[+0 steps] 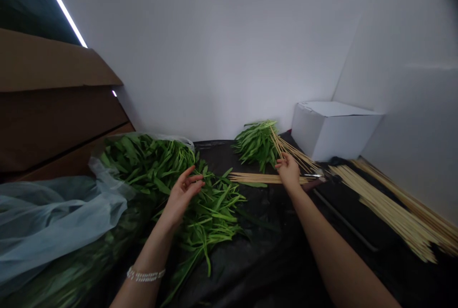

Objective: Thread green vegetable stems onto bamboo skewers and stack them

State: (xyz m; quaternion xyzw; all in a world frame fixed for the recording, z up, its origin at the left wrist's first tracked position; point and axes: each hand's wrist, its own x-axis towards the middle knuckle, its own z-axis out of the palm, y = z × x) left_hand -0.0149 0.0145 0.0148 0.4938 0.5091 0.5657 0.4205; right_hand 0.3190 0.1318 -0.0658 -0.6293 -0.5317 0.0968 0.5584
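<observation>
My left hand (182, 194) is over a loose pile of long-leaved greens (218, 208), its fingers apart and slightly bent, with nothing seen in them. A bead bracelet (146, 276) circles that wrist. My right hand (289, 172) is above a row of thin wooden skewers (255, 178) lying crosswise, fingers loosely bent and a little apart. Its fingertips are close to a fanned set of skewers (295, 153) whose far ends meet a neat bunch of greens (257, 143). Whether the fingertips touch these skewers is hard to see. Beside this hand lies a metal-bladed tool (315, 175), partly hidden.
A clear plastic bag (107, 189) stuffed with greens stands at the left, below a brown cardboard box (57, 117). At the back right is a white box (336, 129). Long skewers (386, 210) lie along the right side. Black plastic sheeting (257, 260) covers the surface.
</observation>
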